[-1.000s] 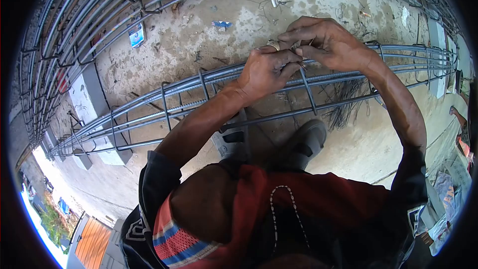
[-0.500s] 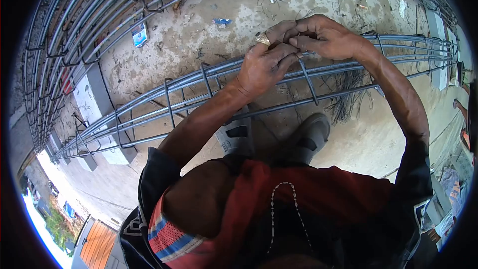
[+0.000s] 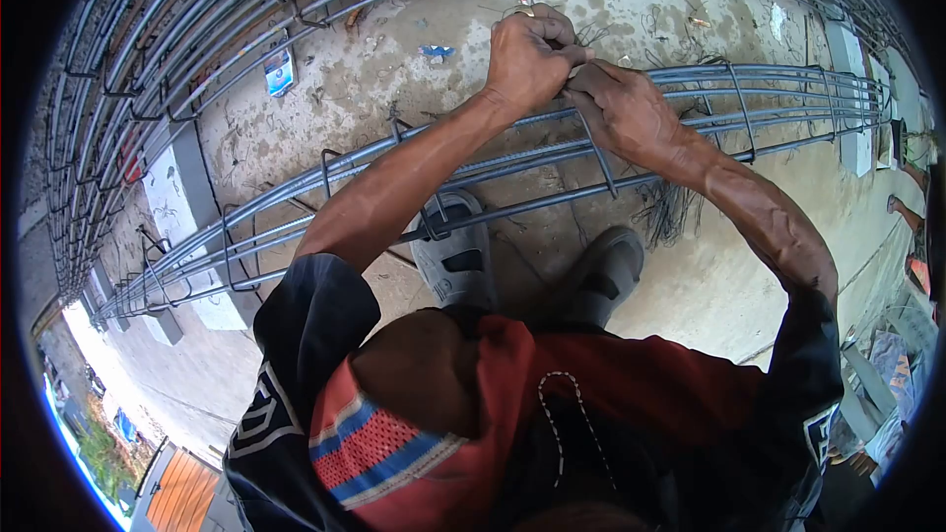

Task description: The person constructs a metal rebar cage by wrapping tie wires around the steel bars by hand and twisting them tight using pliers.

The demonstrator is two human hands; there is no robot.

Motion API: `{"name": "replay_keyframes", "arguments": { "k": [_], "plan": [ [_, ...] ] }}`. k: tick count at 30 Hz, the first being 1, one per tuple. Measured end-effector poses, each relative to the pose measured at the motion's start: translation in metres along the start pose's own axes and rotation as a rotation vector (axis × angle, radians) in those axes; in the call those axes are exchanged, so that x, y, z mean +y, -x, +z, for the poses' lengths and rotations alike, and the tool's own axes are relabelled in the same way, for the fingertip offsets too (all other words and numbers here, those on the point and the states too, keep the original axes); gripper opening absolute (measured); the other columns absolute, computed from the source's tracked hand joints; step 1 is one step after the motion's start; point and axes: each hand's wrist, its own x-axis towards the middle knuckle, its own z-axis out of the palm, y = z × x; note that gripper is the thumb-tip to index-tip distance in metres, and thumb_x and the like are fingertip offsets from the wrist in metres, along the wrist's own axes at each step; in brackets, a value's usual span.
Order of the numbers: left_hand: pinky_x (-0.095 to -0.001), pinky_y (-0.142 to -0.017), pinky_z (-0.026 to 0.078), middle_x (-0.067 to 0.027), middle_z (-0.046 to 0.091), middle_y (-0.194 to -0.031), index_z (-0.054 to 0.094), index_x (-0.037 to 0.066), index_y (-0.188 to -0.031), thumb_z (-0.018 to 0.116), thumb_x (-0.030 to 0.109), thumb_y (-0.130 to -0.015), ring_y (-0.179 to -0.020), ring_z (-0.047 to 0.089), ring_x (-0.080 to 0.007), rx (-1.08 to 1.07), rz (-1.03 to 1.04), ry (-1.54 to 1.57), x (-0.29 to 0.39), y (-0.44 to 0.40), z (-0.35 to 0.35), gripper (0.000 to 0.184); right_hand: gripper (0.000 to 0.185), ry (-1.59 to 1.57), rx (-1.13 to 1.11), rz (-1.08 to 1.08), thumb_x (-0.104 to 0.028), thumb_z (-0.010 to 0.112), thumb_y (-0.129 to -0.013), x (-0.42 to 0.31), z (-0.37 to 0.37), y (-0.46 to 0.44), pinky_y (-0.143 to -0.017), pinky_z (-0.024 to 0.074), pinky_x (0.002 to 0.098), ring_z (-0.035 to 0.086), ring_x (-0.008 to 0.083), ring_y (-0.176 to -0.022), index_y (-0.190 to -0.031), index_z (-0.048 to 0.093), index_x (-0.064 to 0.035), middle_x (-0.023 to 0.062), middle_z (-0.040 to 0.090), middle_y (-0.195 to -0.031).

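Note:
A long cage of steel bars [image 3: 473, 172] crosses in front of me at shin height, with bent stirrups around it. Above its far bars my left hand [image 3: 532, 54] is closed, thumb and fingers pinched together. My right hand [image 3: 626, 108] is closed beside it, fingers curled at the top corner of a stirrup [image 3: 597, 153]. The fingertips of both hands meet and hide what they pinch. Thin dark wire strands [image 3: 594, 36] show just past the left fingertips; whether they are held or lie on the ground I cannot tell.
Pale blocks [image 3: 177, 192] support the cage at left and another block [image 3: 849, 99] at right. A bundle of thin wire [image 3: 668, 212] lies near my shoes [image 3: 458, 251]. More long bars [image 3: 197, 30] curve along the far side. Litter, including a blue-white packet [image 3: 279, 69], is on the concrete.
My left hand has risen and turned away from the bars. My right hand has moved down and left, closer over the stirrup corner, and its fingers have curled inward.

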Motion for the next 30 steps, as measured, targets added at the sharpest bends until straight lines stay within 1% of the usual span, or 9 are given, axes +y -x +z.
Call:
{"name": "replay_keyframes", "arguments": {
  "k": [2,5,6,9,10,16,24,26,30],
  "plan": [
    [-0.0274,-0.064,0.049,-0.0087,0.067,-0.08,0.069,-0.004,-0.078,0.076,0.009,-0.072,-0.069,0.063,-0.0163,-0.064,-0.135,0.086,-0.007,-0.001,0.003,0.016,0.027,-0.375,0.071,0.235,-0.024,0.067,-0.085,0.001,0.002,-0.001,-0.07,0.0525,0.0386,0.066,0.031,-0.072,-0.088,0.063,0.0024,0.0186,0.064,-0.073],
    [-0.029,-0.079,0.053,-0.0125,0.068,-0.097,0.067,-0.005,-0.102,0.07,0.009,-0.083,-0.089,0.064,-0.0147,-0.302,-0.249,0.216,-0.011,0.015,-0.012,0.024,0.037,-0.118,-0.088,0.417,-0.035,0.07,-0.082,-0.012,-0.011,0.019,-0.072,0.0527,0.0386,0.067,0.0327,-0.068,-0.087,0.066,0.002,0.018,0.065,-0.07],
    [-0.031,-0.087,0.051,-0.0153,0.069,-0.104,0.062,-0.002,-0.117,0.069,0.008,-0.083,-0.097,0.065,-0.0193,-0.37,-0.185,0.242,-0.016,0.023,-0.017,0.036,0.039,0.07,-0.15,0.336,-0.036,0.074,-0.08,-0.016,-0.017,0.022,-0.059,0.0502,0.0369,0.063,0.0301,-0.059,-0.079,0.065,0.0017,0.0147,0.064,-0.065],
    [-0.0342,-0.08,0.052,-0.0209,0.069,-0.092,0.066,0.002,-0.111,0.071,0.012,-0.076,-0.085,0.068,-0.027,-0.46,0.043,-0.279,-0.008,0.024,-0.027,0.037,0.036,-0.051,-0.208,0.292,-0.033,0.071,-0.082,0.001,-0.006,0.031,-0.057,0.0488,0.0373,0.062,0.0301,-0.057,-0.077,0.064,0.0027,0.0154,0.062,-0.062],
    [-0.0372,-0.08,0.052,-0.0242,0.067,-0.091,0.065,0.004,-0.113,0.071,0.013,-0.076,-0.084,0.067,-0.0345,-0.493,0.0,-0.322,0.0,0.023,-0.027,0.038,0.033,-0.085,-0.213,0.296,-0.03,0.069,-0.083,0.002,-0.004,0.029,-0.057,0.0487,0.0371,0.062,0.0301,-0.056,-0.077,0.064,0.0029,0.0155,0.062,-0.062],
    [-0.0395,-0.081,0.052,-0.0228,0.065,-0.098,0.064,0.01,-0.118,0.069,0.014,-0.079,-0.091,0.064,-0.0393,-0.488,0.017,-0.508,-0.007,0.026,-0.019,0.04,0.019,-0.438,-0.133,0.428,-0.013,0.059,-0.087,-0.018,0.025,0.026,-0.053,0.0466,0.0372,0.061,0.0289,-0.053,-0.078,0.063,0.0032,0.0156,0.061,-0.06],
    [-0.0445,-0.071,0.051,-0.0267,0.062,-0.075,0.066,0.003,-0.106,0.064,0.013,-0.081,-0.073,0.064,-0.0403,-0.429,0.058,-0.361,-0.017,0.033,-0.017,0.027,0.016,0.014,-0.033,0.195,-0.017,0.064,-0.083,-0.005,0.039,0.048,-0.071,0.0475,0.0481,0.059,0.0392,-0.076,-0.086,0.061,-0.0016,0.0202,0.06,-0.079],
    [-0.036,-0.076,0.053,-0.0199,0.067,-0.094,0.069,0.006,-0.104,0.068,0.012,-0.08,-0.086,0.066,-0.0366,-0.456,-0.037,-0.408,-0.006,0.029,-0.015,0.025,0.016,0.019,-0.046,0.234,-0.017,0.064,-0.082,-0.009,0.036,0.051,-0.072,0.0471,0.0491,0.059,0.0394,-0.077,-0.083,0.06,-0.002,0.02,0.06,-0.078],
    [-0.0405,-0.068,0.051,-0.0241,0.065,-0.08,0.069,0.004,-0.101,0.067,0.014,-0.079,-0.069,0.064,-0.0379,-0.349,0.013,-0.309,-0.016,0.032,-0.01,0.025,0.016,-0.07,-0.249,0.379,-0.016,0.064,-0.081,-0.011,0.022,0.04,-0.075,0.0472,0.0495,0.059,0.0405,-0.081,-0.087,0.058,-0.002,0.0203,0.061,-0.08]
  ]
}}
